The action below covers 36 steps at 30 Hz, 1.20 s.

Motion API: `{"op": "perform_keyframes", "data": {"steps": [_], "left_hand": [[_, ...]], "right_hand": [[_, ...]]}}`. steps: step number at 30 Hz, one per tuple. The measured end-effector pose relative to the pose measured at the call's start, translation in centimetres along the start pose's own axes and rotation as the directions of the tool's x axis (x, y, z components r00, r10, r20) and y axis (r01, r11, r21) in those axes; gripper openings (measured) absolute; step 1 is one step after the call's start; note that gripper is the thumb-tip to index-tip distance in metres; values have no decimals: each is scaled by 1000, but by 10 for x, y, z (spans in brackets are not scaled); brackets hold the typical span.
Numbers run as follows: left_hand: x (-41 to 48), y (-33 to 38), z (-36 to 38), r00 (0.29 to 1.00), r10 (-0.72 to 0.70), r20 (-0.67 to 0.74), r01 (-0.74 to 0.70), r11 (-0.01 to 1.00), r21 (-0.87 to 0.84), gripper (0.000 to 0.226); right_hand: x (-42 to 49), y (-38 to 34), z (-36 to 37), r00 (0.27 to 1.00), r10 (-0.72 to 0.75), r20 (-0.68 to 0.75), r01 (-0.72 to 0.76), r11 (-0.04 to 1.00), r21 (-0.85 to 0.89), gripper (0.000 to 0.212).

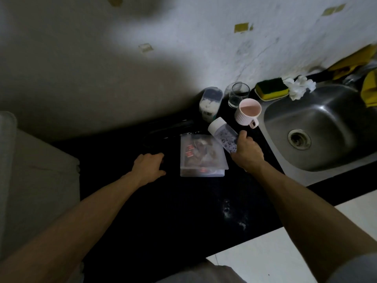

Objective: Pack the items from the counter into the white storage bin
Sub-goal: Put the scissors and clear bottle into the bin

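Head view of a dark desk [173, 211] along a white wall. The right hand [246, 154] holds a clear patterned bottle [224, 135] with a white cap, its grip curled round the lower body. The bottle is tilted, cap toward the wall, above the desk just beside a clear bag [202, 158] of small packets that lies flat. The left hand [149, 166] rests left of the bag with its fingers bent at a dark shape. Whether its grip pinches anything cannot be told. A pink mug [247, 113], a glass [238, 94] and a lidded container [210, 103] stand behind the bottle. A sponge [272, 88] and crumpled tissue [299, 86] lie by the steel sink [318, 127]. The white bin [40, 180] sits at far left, well apart from the items.
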<state>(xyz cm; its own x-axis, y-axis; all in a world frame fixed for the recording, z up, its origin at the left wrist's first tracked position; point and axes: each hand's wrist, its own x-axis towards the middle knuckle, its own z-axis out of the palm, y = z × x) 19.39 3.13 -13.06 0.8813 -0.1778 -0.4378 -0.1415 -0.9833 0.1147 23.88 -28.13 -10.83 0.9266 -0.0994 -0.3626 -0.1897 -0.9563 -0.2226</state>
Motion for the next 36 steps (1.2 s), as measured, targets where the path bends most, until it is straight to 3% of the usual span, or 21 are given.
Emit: {"op": "perform_keyframes", "data": {"steps": [10, 20, 26, 31, 36], "left_hand": [[-40, -10, -11, 997, -12, -70, 9, 999, -54, 37], [-98, -38, -59, 957, -74, -279, 52, 995, -85, 40], [-130, -69, -107, 870, -159, -468, 45, 968, -245, 42], [-160, -96, -147, 773, -277, -572, -32, 882, -470, 31], [-191, -128, -175, 678, -371, -635, -60, 833, -550, 27]], "right_hand": [[-36, -13, -7, 997, -46, -67, 46, 999, 12, 58], [-76, -74, -33, 973, -154, -170, 157, 988, 6, 63], [-97, -134, -53, 912, -314, -265, 320, 947, -22, 61], [-123, -193, -64, 837, -439, -325, 451, 892, -44, 59], [-150, -255, -70, 775, -516, -365, 527, 846, -77, 63]]}}
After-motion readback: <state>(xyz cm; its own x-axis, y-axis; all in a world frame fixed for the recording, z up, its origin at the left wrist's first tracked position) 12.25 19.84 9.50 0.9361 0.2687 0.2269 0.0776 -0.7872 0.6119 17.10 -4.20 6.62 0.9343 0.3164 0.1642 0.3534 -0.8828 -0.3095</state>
